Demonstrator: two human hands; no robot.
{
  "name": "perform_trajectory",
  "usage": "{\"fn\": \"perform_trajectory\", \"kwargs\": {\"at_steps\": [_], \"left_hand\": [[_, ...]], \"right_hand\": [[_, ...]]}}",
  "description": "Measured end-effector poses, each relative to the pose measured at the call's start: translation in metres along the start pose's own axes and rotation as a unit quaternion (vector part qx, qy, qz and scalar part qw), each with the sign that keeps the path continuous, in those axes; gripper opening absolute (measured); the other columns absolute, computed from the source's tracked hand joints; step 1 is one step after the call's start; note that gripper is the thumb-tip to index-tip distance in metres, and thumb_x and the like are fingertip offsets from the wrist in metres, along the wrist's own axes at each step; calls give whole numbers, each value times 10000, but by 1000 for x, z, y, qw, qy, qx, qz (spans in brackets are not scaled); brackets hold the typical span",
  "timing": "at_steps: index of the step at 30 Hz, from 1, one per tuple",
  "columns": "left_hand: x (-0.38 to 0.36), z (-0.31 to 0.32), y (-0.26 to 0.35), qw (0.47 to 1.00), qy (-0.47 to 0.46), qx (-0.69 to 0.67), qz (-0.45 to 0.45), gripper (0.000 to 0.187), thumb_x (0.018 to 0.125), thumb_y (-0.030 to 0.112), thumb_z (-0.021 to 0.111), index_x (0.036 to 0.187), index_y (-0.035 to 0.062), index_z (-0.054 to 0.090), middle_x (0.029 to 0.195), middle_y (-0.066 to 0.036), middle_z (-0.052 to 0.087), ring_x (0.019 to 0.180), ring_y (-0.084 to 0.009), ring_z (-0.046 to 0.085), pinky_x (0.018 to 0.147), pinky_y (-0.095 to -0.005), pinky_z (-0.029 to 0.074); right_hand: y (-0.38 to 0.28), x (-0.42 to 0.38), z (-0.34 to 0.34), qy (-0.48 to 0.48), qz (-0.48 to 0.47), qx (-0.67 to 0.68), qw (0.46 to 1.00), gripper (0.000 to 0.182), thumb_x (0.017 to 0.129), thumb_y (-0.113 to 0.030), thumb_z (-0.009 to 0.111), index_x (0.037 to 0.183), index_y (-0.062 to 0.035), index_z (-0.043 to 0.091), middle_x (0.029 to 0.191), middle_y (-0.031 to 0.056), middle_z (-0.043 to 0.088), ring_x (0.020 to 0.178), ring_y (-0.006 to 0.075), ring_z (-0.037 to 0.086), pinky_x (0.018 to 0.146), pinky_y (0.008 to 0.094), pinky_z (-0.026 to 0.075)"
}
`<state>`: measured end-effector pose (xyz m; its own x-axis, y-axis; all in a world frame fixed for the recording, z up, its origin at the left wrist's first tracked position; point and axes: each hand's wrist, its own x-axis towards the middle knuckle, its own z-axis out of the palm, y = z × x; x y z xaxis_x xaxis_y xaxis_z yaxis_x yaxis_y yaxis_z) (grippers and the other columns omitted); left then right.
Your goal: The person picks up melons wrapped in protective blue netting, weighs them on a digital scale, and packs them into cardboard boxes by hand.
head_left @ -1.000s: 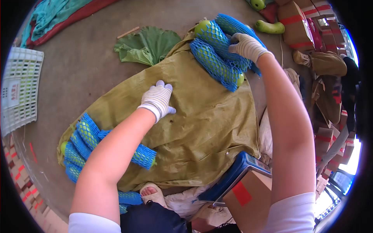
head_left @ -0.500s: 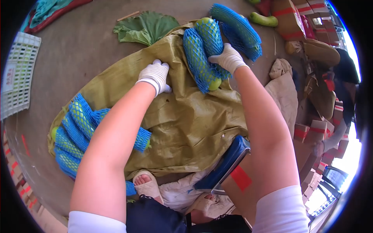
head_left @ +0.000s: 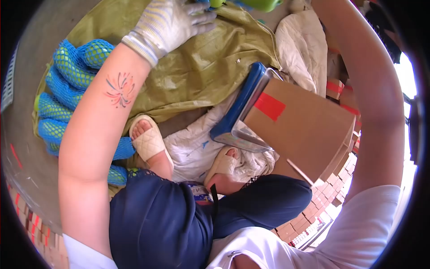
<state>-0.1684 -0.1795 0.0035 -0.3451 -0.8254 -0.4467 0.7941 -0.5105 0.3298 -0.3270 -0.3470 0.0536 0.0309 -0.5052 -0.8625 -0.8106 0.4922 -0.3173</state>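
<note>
My left hand point(head_left: 174, 24), in a striped white knit glove, is at the top with its fingers spread above an olive woven sheet point(head_left: 192, 67). Just past its fingertips, the green ends of long gourds point(head_left: 264, 4) show at the top edge, cut off by the frame. My right arm point(head_left: 367, 67) reaches up along the right side, and its hand is out of view. To the left of my left forearm, several green gourds in blue mesh sleeves point(head_left: 67, 85) lie side by side on the sheet.
A brown cardboard box point(head_left: 300, 125) with red tape leans by a blue-and-metal object point(head_left: 242, 103) at my right. Pale cloth point(head_left: 304, 49) lies beyond it. My sandalled feet point(head_left: 150, 139) rest at the sheet's near edge. A white crate point(head_left: 9, 80) stands far left.
The view has tipped down toward my lap. My right hand, earlier at the sleeved gourds, has left the view. My left hand now shows its fingers spread near the top edge.
</note>
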Motion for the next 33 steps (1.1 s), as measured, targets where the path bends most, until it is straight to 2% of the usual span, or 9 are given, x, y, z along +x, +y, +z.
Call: {"fn": "perform_trajectory", "kwargs": {"at_steps": [3, 6, 14, 15, 19, 27, 29, 31, 33], "left_hand": [[-21, 36, -13, 962, -46, -184, 195, 426, 930, 404, 605, 1222, 99, 542, 1138, -127, 622, 1083, -285, 581, 977, -456, 484], [-90, 112, -11, 952, -67, -77, 288, 415, 943, 298, 593, 1261, 56, 477, 1161, -151, 599, 1070, -293, 600, 998, -461, 487], [-224, 221, -19, 914, -231, 261, 209, 656, 935, 342, 611, 1454, 60, 325, 1392, -180, 426, 1277, -329, 462, 1052, -469, 432], [-235, 220, -13, 911, -218, 284, 207, 647, 934, 353, 603, 1438, 38, 348, 1399, -180, 437, 1271, -308, 476, 1060, -436, 424], [-265, 217, -9, 846, -196, 455, 198, 670, 950, 413, 563, 1405, -47, 385, 1387, -186, 491, 1226, -251, 534, 1060, -370, 418], [-331, 270, -73, 701, -177, 680, 123, 721, 850, 517, 664, 1305, -22, 518, 1257, -129, 576, 1123, -189, 561, 999, -344, 406], [-327, 268, -81, 572, -279, 754, 163, 670, 838, 430, 690, 1307, -21, 527, 1271, -158, 566, 1182, -289, 541, 1030, -384, 387], [-329, 271, -94, 491, -307, 800, 156, 638, 844, 383, 686, 1317, -11, 519, 1278, -181, 564, 1214, -339, 529, 1044, -409, 382], [-326, 269, -102, 458, -310, 821, 144, 628, 843, 364, 682, 1317, -12, 514, 1278, -198, 564, 1218, -360, 529, 1042, -420, 393]], "right_hand": [[57, -151, 12, 105, -100, -54, 988, 635, 792, -205, 745, 1339, 1, 495, 1119, 80, 654, 977, 161, 634, 835, 307, 531], [137, -290, 11, 220, -172, -87, 956, 646, 792, -239, 737, 1339, 4, 494, 1128, 81, 653, 981, 168, 637, 824, 317, 535], [261, -447, -87, 492, -337, -205, 776, 684, 790, -330, 718, 1339, 11, 491, 1151, 84, 651, 991, 186, 646, 794, 341, 548], [299, -463, -110, 401, -181, -65, 896, 711, 743, -244, 708, 1359, 16, 468, 1193, 88, 624, 1037, 164, 619, 883, 332, 514], [318, -452, -36, 255, -285, 3, 924, 763, 664, -179, 727, 1354, 30, 477, 1136, 123, 640, 1041, 192, 614, 972, 324, 473], [349, -359, -28, 112, -193, -204, 953, 797, 663, -198, 779, 1390, -86, 473, 1110, 160, 657, 1026, 248, 632, 948, 335, 484], [350, -328, -26, 145, -190, -237, 942, 661, 741, -170, 770, 1349, -87, 524, 1117, 148, 667, 1026, 292, 640, 950, 359, 486], [368, -298, -35, 304, -285, -351, 839, 545, 789, -196, 745, 1299, -105, 579, 1093, 147, 687, 1006, 300, 655, 910, 366, 501], [374, -309, -36, 349, -349, -237, 837, 416, 836, -151, 702, 1236, -73, 618, 1082, 147, 692, 1011, 279, 660, 903, 350, 506]]}}
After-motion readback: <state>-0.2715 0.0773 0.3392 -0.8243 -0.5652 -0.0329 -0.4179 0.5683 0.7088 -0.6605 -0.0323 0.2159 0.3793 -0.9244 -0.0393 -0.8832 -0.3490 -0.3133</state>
